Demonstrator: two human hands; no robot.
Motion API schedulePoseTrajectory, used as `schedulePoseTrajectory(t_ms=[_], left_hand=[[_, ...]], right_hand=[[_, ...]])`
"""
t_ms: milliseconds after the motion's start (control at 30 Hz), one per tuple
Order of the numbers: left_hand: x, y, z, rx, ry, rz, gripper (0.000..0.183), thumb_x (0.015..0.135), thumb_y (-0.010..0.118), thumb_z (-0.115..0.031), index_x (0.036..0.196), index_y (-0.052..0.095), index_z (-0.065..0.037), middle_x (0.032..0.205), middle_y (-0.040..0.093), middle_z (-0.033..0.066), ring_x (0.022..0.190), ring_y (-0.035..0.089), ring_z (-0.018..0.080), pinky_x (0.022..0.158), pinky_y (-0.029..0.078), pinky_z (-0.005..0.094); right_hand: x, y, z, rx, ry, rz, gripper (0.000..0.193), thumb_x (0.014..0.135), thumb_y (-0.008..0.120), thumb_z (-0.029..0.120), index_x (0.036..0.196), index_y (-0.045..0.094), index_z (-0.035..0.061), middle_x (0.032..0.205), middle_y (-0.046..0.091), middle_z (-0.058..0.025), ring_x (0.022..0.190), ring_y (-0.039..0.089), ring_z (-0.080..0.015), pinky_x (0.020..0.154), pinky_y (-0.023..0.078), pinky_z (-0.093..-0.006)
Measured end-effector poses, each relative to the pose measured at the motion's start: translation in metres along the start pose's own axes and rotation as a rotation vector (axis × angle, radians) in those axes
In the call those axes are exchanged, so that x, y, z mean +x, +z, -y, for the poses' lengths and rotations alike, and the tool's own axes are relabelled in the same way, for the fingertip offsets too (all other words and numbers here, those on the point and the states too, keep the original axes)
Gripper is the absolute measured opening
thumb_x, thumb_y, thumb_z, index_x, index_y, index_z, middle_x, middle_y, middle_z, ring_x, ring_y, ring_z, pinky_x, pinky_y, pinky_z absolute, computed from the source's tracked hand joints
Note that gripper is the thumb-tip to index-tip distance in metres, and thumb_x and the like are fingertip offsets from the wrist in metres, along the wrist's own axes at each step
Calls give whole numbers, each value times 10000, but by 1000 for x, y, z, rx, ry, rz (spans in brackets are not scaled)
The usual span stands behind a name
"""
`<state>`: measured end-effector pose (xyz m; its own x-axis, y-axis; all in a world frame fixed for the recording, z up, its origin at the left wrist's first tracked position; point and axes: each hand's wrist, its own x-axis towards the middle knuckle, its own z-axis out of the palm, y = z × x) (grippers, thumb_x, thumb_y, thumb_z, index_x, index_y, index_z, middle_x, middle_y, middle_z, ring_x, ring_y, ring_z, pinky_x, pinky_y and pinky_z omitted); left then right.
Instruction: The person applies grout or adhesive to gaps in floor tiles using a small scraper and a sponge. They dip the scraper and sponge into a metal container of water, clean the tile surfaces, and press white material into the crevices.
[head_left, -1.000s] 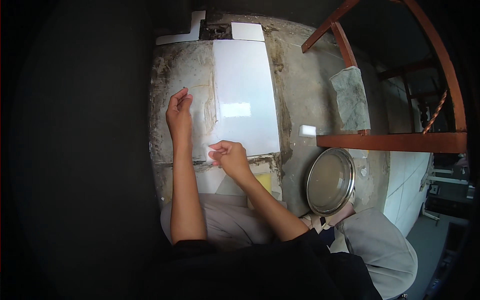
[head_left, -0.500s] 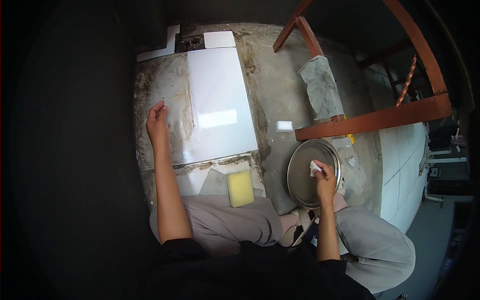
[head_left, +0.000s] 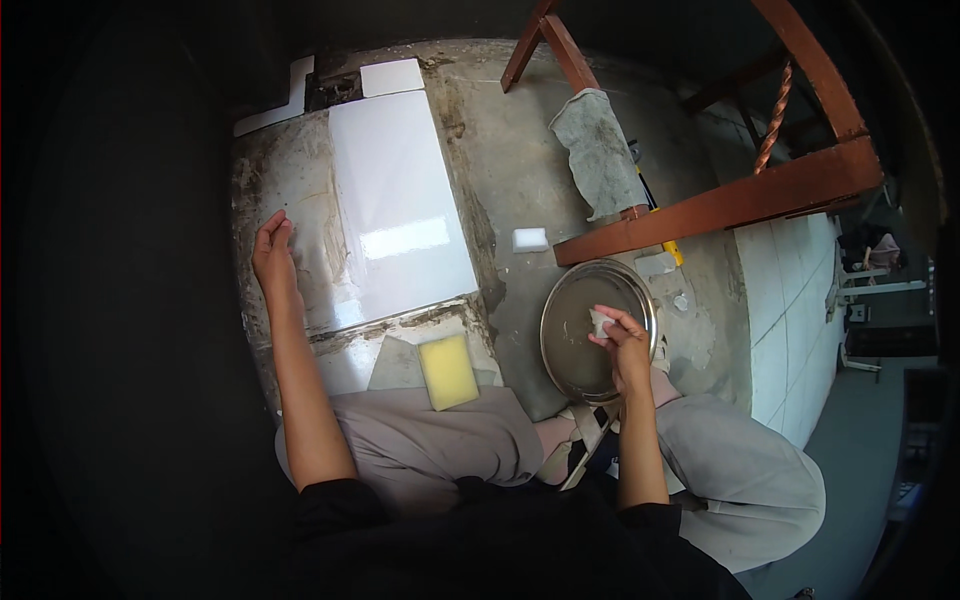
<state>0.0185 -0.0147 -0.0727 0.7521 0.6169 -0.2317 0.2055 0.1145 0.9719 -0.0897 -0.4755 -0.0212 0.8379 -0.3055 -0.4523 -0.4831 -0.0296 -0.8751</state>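
Note:
My right hand (head_left: pixel 626 348) pinches a small whitish piece (head_left: pixel 600 322), sponge or cloth, I cannot tell which. It is held over a round metal pan (head_left: pixel 575 372) with murky grey water. My left hand (head_left: pixel 275 255) hovers at the stained, bare strip of floor left of a large glossy white tile (head_left: pixel 395 205); its fingers are drawn together, and anything between them is too small to make out. A yellow sponge (head_left: pixel 449 373) rests by my left knee, beside a grey triangular piece (head_left: pixel 397 364). A white block (head_left: pixel 530 240) sits on the concrete between tile and pan.
A reddish-brown frame (head_left: pixel 720 208) stands beyond the pan, with a grey rag (head_left: pixel 602 155) draped over one bar. A yellow-and-black handled tool (head_left: pixel 671 245) lies beneath it. Smaller white tiles (head_left: pixel 392 77) line the far end. White tiled flooring (head_left: pixel 790 320) runs along the right.
The view has shifted, so the whole scene sits further left. My right hand has turned slightly and rises a little off the pan, still holding the whitish piece. The left stays over the stained strip.

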Motion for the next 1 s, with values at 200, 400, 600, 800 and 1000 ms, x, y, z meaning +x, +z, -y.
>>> schedulePoseTrajectory(t_ms=[200,400,600,800,1000], left_hand=[[0,2,1,3,18,3,303,904,563,-212,1176,608,-86,1165,607,26,1090,517,131,943,338,309],[-1,1,-2,-1,13,5,305,907,560,-209,1181,603,-83,1180,601,33,1099,513,132,953,334,315],[-1,1,-2,-16,6,5,307,909,561,-210,1187,600,-86,1200,594,35,1128,507,137,971,324,316],[-2,2,-4,-13,-8,7,307,907,563,-209,1187,600,-88,1207,591,35,1128,506,137,976,322,320],[-2,1,-5,-26,0,7,315,904,569,-212,1192,599,-87,1194,592,37,1113,506,137,965,327,314]], right_hand=[[6,-4,-4,202,-50,50,273,858,563,-38,1115,613,39,991,632,-90,852,619,-152,790,547,-305],[5,7,-2,-227,-204,-97,303,889,562,-6,1186,601,39,852,643,-58,697,572,-90,575,508,-243],[2,12,-1,-581,-362,-293,207,918,525,27,1068,665,57,716,634,-78,600,558,-121,570,452,-265],[4,14,-6,-611,-469,-310,133,918,523,39,990,634,29,749,618,-91,649,585,-163,593,448,-296],[15,7,-20,-747,-452,-316,159,898,581,120,1029,656,69,934,627,-151,864,607,-278,792,464,-358]])
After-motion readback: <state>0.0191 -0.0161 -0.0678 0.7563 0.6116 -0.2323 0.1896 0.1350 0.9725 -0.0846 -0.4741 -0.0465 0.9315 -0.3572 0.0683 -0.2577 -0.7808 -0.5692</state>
